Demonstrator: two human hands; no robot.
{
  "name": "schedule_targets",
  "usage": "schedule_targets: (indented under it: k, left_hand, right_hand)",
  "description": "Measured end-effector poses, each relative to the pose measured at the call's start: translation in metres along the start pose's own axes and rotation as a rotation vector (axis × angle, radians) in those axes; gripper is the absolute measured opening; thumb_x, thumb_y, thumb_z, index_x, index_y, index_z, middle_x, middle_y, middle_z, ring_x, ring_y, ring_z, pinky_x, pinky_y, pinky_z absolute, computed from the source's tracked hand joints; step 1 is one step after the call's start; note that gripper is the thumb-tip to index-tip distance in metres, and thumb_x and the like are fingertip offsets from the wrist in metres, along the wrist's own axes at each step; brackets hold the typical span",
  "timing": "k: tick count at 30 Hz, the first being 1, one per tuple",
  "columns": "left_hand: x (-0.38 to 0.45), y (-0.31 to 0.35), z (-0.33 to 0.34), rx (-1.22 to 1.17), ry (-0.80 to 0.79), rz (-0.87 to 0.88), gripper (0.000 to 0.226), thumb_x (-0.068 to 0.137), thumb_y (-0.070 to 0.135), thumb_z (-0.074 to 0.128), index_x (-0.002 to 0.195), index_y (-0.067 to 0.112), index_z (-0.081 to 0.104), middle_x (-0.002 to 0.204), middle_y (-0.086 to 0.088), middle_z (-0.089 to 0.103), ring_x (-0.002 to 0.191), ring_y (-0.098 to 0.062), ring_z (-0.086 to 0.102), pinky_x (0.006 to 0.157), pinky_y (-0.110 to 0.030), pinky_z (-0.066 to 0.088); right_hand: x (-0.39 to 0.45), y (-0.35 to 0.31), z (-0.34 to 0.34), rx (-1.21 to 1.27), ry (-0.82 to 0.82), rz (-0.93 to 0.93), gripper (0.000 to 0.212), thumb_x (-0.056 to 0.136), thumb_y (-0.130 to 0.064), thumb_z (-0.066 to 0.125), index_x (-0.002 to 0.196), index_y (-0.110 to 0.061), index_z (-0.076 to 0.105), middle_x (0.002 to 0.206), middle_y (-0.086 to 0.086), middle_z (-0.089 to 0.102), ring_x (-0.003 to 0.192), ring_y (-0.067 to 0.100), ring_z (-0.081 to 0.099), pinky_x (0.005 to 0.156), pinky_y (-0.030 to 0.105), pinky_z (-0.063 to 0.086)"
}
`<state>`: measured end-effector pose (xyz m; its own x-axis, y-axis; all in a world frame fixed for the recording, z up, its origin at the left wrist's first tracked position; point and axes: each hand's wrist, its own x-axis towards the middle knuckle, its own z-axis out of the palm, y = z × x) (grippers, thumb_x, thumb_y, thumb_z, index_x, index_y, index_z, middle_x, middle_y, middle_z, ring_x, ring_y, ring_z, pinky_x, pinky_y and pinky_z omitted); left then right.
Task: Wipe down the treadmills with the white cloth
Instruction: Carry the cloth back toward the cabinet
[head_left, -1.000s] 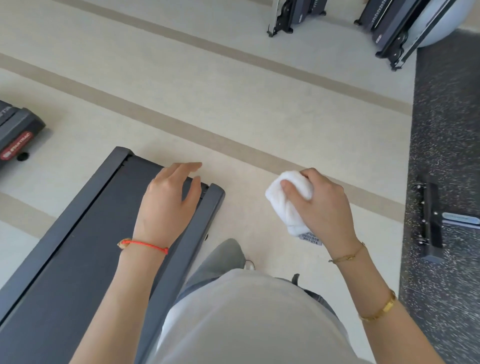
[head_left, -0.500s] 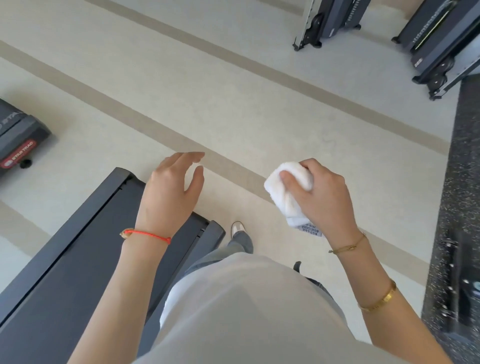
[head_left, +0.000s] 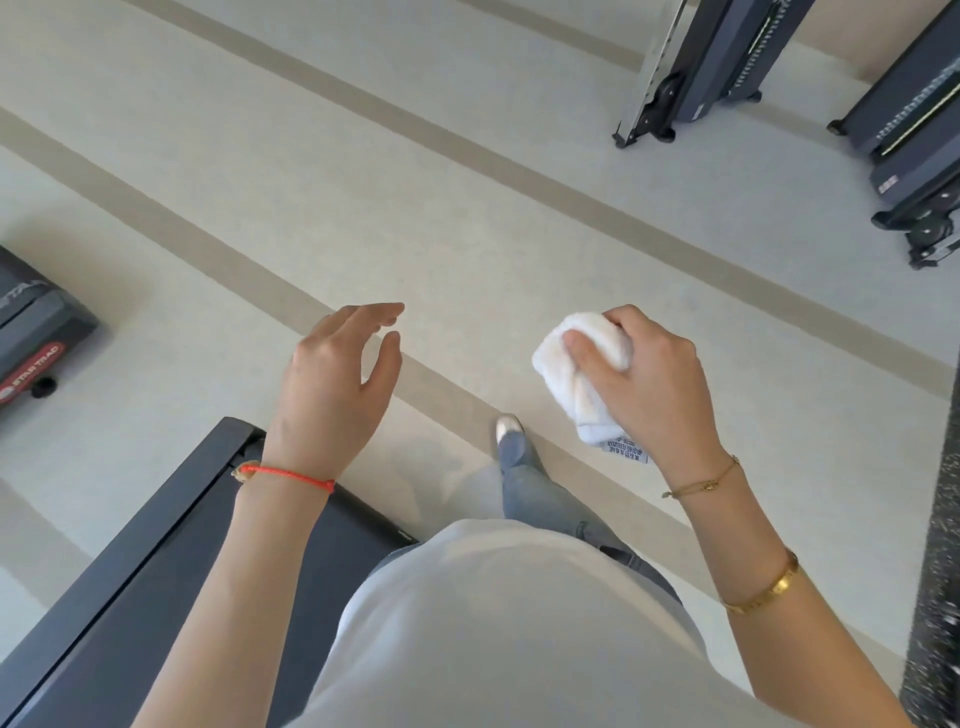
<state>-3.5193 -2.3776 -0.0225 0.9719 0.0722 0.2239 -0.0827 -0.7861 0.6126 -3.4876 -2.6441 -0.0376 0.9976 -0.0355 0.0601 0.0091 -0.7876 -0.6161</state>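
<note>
My right hand (head_left: 649, 379) grips a bunched white cloth (head_left: 584, 374) in the air at chest height, its label hanging below. My left hand (head_left: 337, 379) hovers beside it with loose, empty fingers, touching nothing. The dark grey deck of a treadmill (head_left: 130, 587) runs from the lower left, its rear end just under my left wrist. My own body and one leg with a light shoe (head_left: 506, 428) fill the lower middle, stepping onto the pale floor.
Another treadmill's end with a red Star Trac label (head_left: 31, 353) sits at the left edge. Two dark machines (head_left: 717, 57) (head_left: 914, 150) stand at the top right. A speckled black rubber mat (head_left: 935, 597) borders the right edge. Pale floor with tan stripes lies ahead.
I have moved forward past the end of the treadmill deck, which slid down and left in view. My left hand came off above the deck. The far machines look nearer.
</note>
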Motion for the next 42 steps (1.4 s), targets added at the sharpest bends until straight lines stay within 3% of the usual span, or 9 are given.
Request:
schedule_targets:
  k: [13, 19, 23, 29, 42]
  left_hand:
    - [0.271, -0.035, 0.052, 0.011, 0.11, -0.088, 0.026, 0.096, 0.01, 0.055, 0.119, 0.012, 0.066, 0.111, -0.001, 0.069, 0.104, -0.021, 0.066, 0.083, -0.041, 0.054]
    - [0.368, -0.065, 0.055, 0.01, 0.172, -0.168, 0.025, 0.096, 0.012, 0.055, 0.118, 0.015, 0.067, 0.109, 0.002, 0.07, 0.102, -0.017, 0.066, 0.083, -0.037, 0.055]
    - [0.428, -0.103, 0.052, 0.024, 0.204, -0.223, 0.025, 0.096, 0.011, 0.055, 0.117, 0.015, 0.067, 0.109, 0.002, 0.07, 0.102, -0.017, 0.066, 0.085, -0.032, 0.053]
    - [0.534, -0.179, 0.035, 0.039, 0.244, -0.262, 0.025, 0.096, 0.011, 0.055, 0.117, 0.014, 0.067, 0.11, 0.002, 0.069, 0.102, -0.019, 0.066, 0.08, -0.04, 0.055]
    - [0.766, -0.34, -0.063, 0.118, 0.258, -0.322, 0.025, 0.097, 0.012, 0.055, 0.119, 0.013, 0.066, 0.11, 0.001, 0.069, 0.103, -0.02, 0.065, 0.084, -0.033, 0.052]
  right_hand:
    - [0.312, -0.021, 0.037, 0.002, -0.058, -0.14, 0.034, 0.086, -0.057, 0.056, 0.096, -0.024, 0.059, 0.083, -0.007, 0.064, 0.077, 0.016, 0.058, 0.064, 0.032, 0.048]
    - [0.436, -0.06, 0.065, -0.01, -0.115, -0.211, 0.033, 0.087, -0.056, 0.056, 0.091, -0.023, 0.057, 0.078, -0.009, 0.061, 0.073, 0.015, 0.057, 0.06, 0.031, 0.045]
    - [0.508, -0.088, 0.1, -0.02, -0.182, -0.239, 0.031, 0.087, -0.055, 0.057, 0.088, -0.024, 0.054, 0.074, -0.008, 0.06, 0.073, 0.017, 0.057, 0.059, 0.032, 0.046]
    - [0.623, -0.147, 0.169, -0.009, -0.22, -0.289, 0.033, 0.087, -0.056, 0.056, 0.092, -0.023, 0.058, 0.079, -0.008, 0.063, 0.077, 0.017, 0.059, 0.064, 0.034, 0.049]
    - [0.855, -0.317, 0.303, 0.02, -0.259, -0.358, 0.035, 0.087, -0.057, 0.054, 0.092, -0.023, 0.058, 0.08, -0.007, 0.063, 0.077, 0.017, 0.059, 0.065, 0.035, 0.049]
